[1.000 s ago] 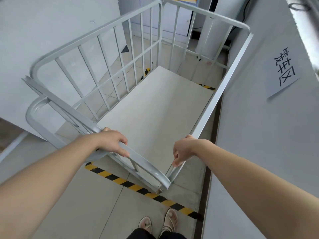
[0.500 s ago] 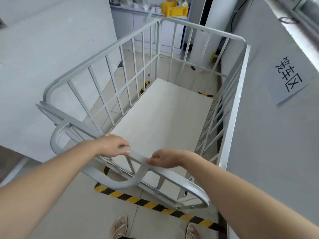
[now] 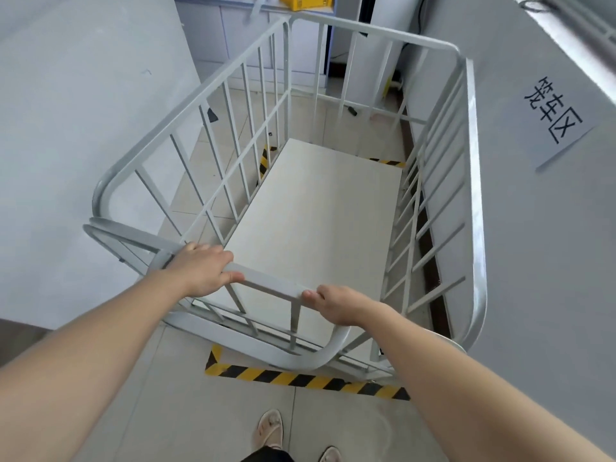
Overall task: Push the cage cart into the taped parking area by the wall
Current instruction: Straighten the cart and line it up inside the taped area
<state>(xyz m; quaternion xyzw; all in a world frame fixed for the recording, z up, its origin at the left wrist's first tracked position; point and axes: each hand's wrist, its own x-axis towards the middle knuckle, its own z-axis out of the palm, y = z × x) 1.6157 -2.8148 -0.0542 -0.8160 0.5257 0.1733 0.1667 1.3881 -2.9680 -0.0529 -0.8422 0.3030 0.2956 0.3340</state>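
Note:
A grey metal cage cart (image 3: 473, 181) with barred sides and a white floor board stands along the right wall (image 3: 540, 261). My left hand (image 3: 203, 268) grips the top rail of its near gate (image 3: 266, 286); my right hand (image 3: 336, 303) grips the same rail further right. Yellow-and-black tape (image 3: 300, 378) runs on the floor just in front of the cart's near end. More tape pieces (image 3: 265, 158) show through the bars at the cart's left side and far end (image 3: 388, 161). The cart's wheels are hidden.
A paper sign (image 3: 555, 115) with printed characters hangs on the right wall. A large grey panel (image 3: 83, 128) stands close on the left. Cabinets with a yellow box (image 3: 306, 1) are at the back. My sandalled feet (image 3: 270, 428) stand on tiled floor behind the tape.
My right hand left the cart's right side rail and took the near gate's top rail beside my left hand. The gate has swung in toward the cart's end.

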